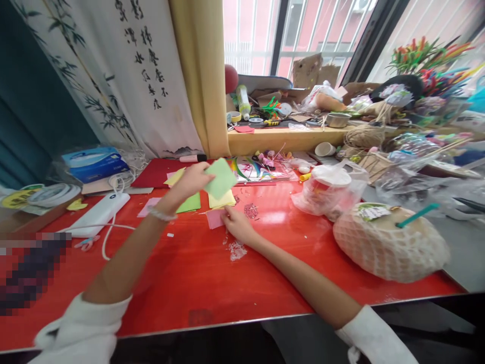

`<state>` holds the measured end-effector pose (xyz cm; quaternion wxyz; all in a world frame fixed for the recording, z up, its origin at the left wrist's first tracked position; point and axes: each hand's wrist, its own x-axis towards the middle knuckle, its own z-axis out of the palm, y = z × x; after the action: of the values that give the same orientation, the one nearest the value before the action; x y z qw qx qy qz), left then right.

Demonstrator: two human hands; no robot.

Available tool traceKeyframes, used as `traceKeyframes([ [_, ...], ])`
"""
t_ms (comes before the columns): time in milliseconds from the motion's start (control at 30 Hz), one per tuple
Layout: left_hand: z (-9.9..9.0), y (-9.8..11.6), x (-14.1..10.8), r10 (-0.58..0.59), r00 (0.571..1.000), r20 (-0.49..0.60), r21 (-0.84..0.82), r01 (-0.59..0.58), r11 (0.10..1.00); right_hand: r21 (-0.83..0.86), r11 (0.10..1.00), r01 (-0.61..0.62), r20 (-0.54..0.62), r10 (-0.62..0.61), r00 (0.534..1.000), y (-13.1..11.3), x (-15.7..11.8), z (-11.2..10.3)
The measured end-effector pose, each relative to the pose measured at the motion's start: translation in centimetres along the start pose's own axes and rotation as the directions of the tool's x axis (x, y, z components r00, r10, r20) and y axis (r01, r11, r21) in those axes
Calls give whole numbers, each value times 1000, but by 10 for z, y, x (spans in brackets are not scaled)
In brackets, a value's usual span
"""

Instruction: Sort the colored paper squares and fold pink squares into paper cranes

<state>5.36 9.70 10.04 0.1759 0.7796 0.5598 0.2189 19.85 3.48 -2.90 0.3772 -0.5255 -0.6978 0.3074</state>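
My left hand (191, 180) pinches a pale green paper square (221, 179) by its left edge and holds it above the table. Beneath it lie yellow paper squares (222, 199). The fingers of my right hand (238, 224) are drawn together on the right edge of a pink paper square (214, 219), close to the yellow paper. Brighter green paper (189, 203) is on the table below my left hand, with more yellow paper (175, 177) behind the hand. Another pink paper (148, 207) lies to the left.
On the red table (197, 283), a white power strip (100, 215) and small scissors (88, 243) lie left. To the right are a bagged tub (328, 184) and a netted coconut (390, 247) with a straw. Glittery scraps (237, 251) lie near my right hand. Craft clutter fills the windowsill.
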Motion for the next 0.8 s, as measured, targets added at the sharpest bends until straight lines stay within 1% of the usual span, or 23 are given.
traceKeyframes([
  [67, 29, 23, 25, 57, 987, 152, 7, -59, 998, -59, 998, 13, 18, -12, 1000, -2, -1, -1],
  [133, 57, 38, 46, 99, 945, 311, 14, -109, 994, -109, 994, 22, 28, -19, 999, -3, 0, -2],
  [200, 80, 44, 63, 127, 895, 427, 30, -155, 988, -151, 988, 35, 43, -29, 999, -4, 0, -3],
  [267, 97, 43, 74, 133, 858, 496, 64, -189, 980, -180, 982, 53, 64, -42, 997, -5, 0, -3],
  [300, 104, 41, 78, 131, 848, 514, 83, -201, 976, -189, 980, 66, 76, -52, 996, -5, 1, -3],
  [333, 110, 38, 80, 129, 844, 520, 101, -211, 972, -193, 978, 79, 88, -64, 994, -4, 1, -3],
  [400, 117, 33, 81, 129, 858, 498, 128, -220, 967, -192, 976, 99, 104, -80, 991, -3, 2, -3],
  [500, 118, 26, 77, 141, 913, 383, 142, -209, 967, -180, 978, 100, 103, -83, 991, -1, 2, -3],
  [600, 103, 18, 67, 147, 958, 248, 110, -178, 978, -157, 983, 92, 82, -79, 993, -2, 2, -3],
  [700, 82, 6, 46, 133, 976, 174, 33, -141, 989, -109, 991, 74, 46, -69, 997, -3, 1, -3],
  [800, 67, -12, 12, 114, 986, 125, -46, -109, 993, -30, 998, 46, 15, -46, 999, -3, 1, -4],
])
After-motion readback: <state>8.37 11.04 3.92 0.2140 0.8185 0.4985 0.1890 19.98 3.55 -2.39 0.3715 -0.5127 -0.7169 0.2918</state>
